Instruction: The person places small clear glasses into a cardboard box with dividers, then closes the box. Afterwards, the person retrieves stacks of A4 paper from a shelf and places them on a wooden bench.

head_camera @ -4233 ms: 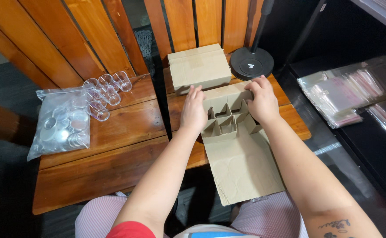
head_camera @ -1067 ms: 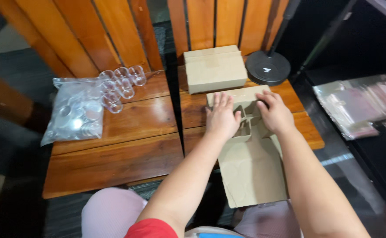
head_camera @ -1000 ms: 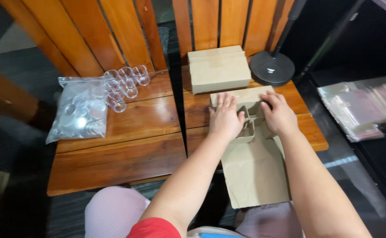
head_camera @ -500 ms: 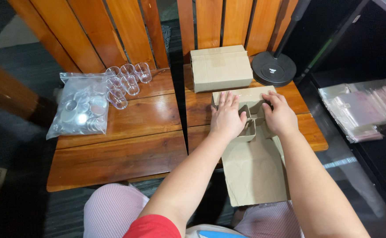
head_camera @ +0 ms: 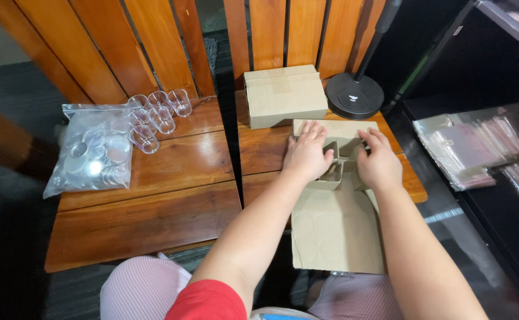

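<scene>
An open brown cardboard box with a cell divider (head_camera: 341, 160) lies on the right wooden table (head_camera: 259, 154), and its long flap (head_camera: 336, 231) hangs toward my lap. My left hand (head_camera: 305, 155) presses flat on the divider's left side, fingers spread. My right hand (head_camera: 381, 163) rests on the divider's right side with its fingers curled over the cardboard. Only a few cells show between the hands.
A closed cardboard box (head_camera: 284, 95) stands behind the open one, next to a black round stand base (head_camera: 355, 95). On the left table (head_camera: 147, 207) are several clear plastic cups (head_camera: 152, 118) and a clear bag of round lids (head_camera: 92, 157). Plastic sleeves (head_camera: 478, 145) lie on a dark shelf at right.
Over four seconds both hands slid from the box's outer edges onto the divider. In the last second they barely move; only the view shifts a little.
</scene>
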